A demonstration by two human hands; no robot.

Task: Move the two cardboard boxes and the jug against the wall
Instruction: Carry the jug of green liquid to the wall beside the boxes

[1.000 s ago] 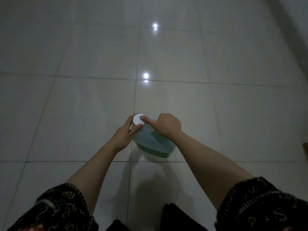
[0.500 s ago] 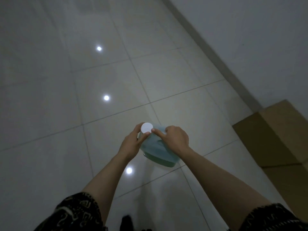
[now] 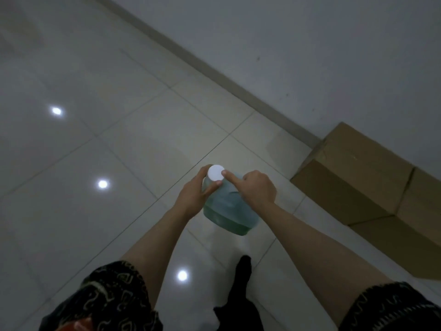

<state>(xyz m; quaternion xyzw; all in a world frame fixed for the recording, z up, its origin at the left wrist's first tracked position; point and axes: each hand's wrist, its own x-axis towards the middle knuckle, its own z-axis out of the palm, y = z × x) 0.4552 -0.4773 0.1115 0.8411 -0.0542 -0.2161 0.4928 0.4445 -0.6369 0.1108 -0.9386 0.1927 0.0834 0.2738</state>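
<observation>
- Jug first: the translucent blue-green plastic jug with a round white cap hung above the glossy pale tiled floor, carried between both hands near the middle of the head view.
- Its body tilted, cap toward the upper left and base toward the lower right; whether the base touched the floor could not be told, though it looked clear of it.
- The left hand was curled around the neck just under the cap, its fingers wrapped behind the neck and its thumb pressed on the near side.
- The right hand was closed over the upper part of the jug, most fingers folded in, with the index finger stretched out so its tip touched the edge of the cap.
- What the folded fingers of that hand gripped was hidden under the hand itself.
- Two brown cardboard boxes lay end to end on the floor to the right, along the plain grey wall.
- The far box touched or nearly touched the grey skirting strip at the foot of the wall; the near one ran out of the right edge.
- The jug was near the boxes but apart from them, and well short of the wall.
- Dark patterned short sleeves covered both upper arms at the bottom of the view.
- A dark-clad foot stood on the floor below the jug.
- Small bright light reflections dotted the tiles on the left.
</observation>
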